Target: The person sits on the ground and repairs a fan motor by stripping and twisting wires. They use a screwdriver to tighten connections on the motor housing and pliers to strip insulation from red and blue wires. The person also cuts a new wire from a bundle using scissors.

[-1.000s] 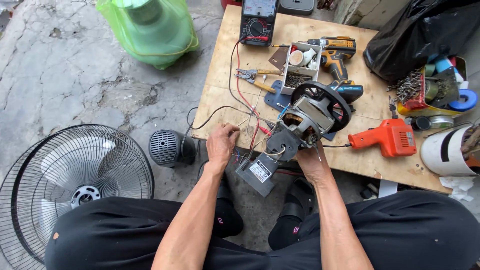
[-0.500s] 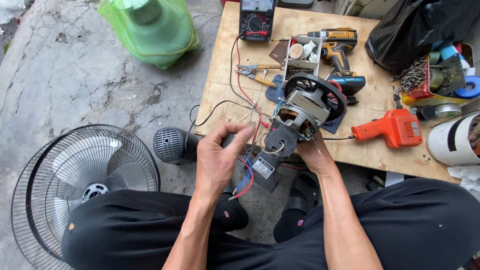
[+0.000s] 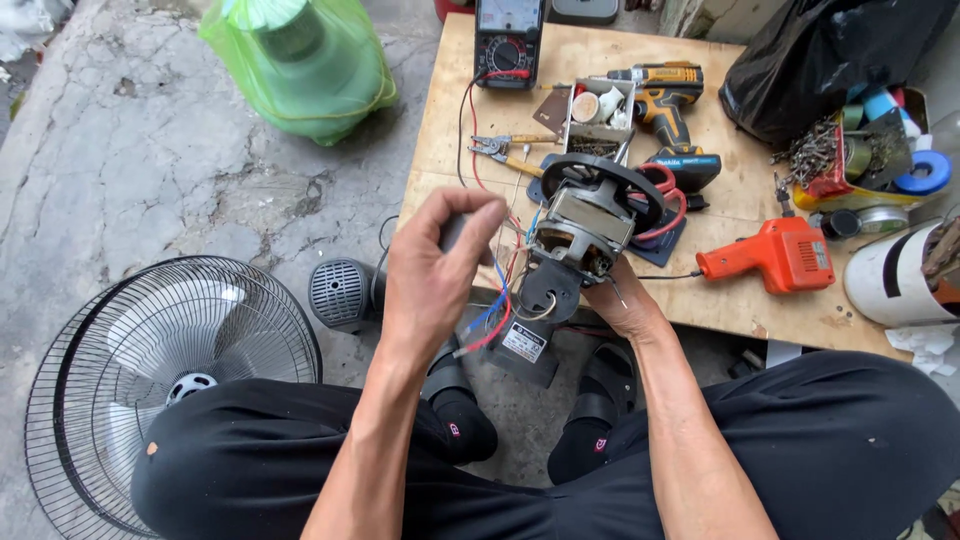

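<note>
My left hand is raised over the near edge of the wooden board, fingers closed around a small dark part and a bunch of red and blue wires that hang down from it. The wires run to a fan motor with a black ring on top and a black capacitor box below. My right hand grips the motor from underneath at the board's edge.
On the board lie a multimeter, pliers, a small parts box, a cordless drill, an orange soldering gun and tape rolls. A fan guard with blades and a round fan cover lie on the concrete.
My left hand rose from the board's edge and lifted the wires toward me. The motor stayed in my right hand and sits slightly nearer.
</note>
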